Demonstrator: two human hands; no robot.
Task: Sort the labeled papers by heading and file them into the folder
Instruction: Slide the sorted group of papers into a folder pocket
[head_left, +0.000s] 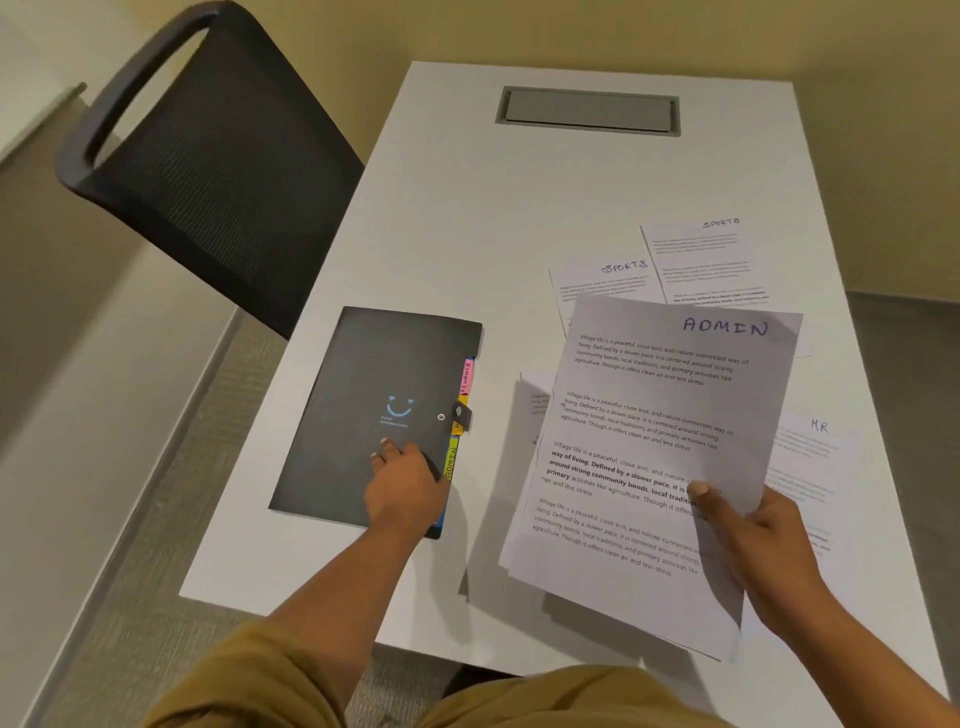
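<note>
Right hand (748, 540) clamps a small stack of ADMIN sheets (649, 441) near the lower right edge, thumb on top, lifted off the surface (467, 208) and tilted toward the camera, probably so the heading reads before filing. Left hand (402, 486) rests flat on the folder (363, 410), fingers spread and holding nothing, likely pinning it so it won't slide when opened; looks like it's near the tabbed edge, ready to reach the clasp (461, 413). Folder lies closed on the left of the surface, clasp shut, coloured tabs (465, 384) poking out its right side, which gives section targets for each heading. Two SPORTS sheets (618, 283) lie side by side farther back, grouped by heading. HR sheet (810, 441) lies flat at right, partly under the held stack. More paper sits beneath the stack, heading hidden. Sorting looks mostly done, filing not started: folder still shut. Next move likely needs the clasp undone and the ADMIN tab found; that tab's text is too small to read. Chair (208, 156) at left, unused.
</note>
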